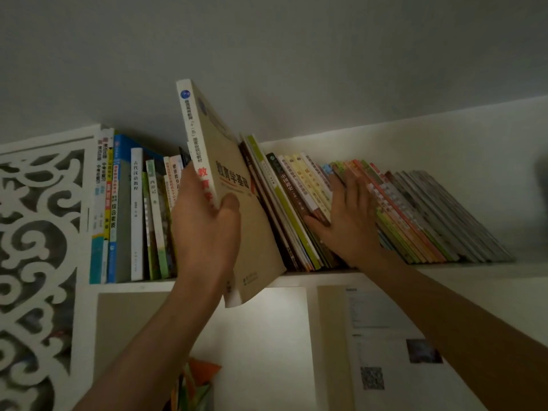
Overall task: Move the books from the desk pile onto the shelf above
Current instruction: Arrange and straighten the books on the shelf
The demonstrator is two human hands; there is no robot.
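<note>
Upright books (136, 215) fill the shelf (296, 277) at left; the left hand (204, 229) grips the tan book (234, 200) by its spine, long axis near vertical, lower corner below the shelf edge. Right hand (347, 221), fingers flat, presses the leaning books (415, 221) rightward; the gap lies between the hands

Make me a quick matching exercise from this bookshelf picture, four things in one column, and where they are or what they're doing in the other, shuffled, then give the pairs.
Things:
1. tan book
2. right hand
3. white carved panel
4. blue-spined book

Places or states:
A. pressing flat on the leaning books
B. upright near the shelf's left end
C. gripped by the left hand, tilted
D. left of the shelf

Pairs: 1-C, 2-A, 3-D, 4-B
</note>
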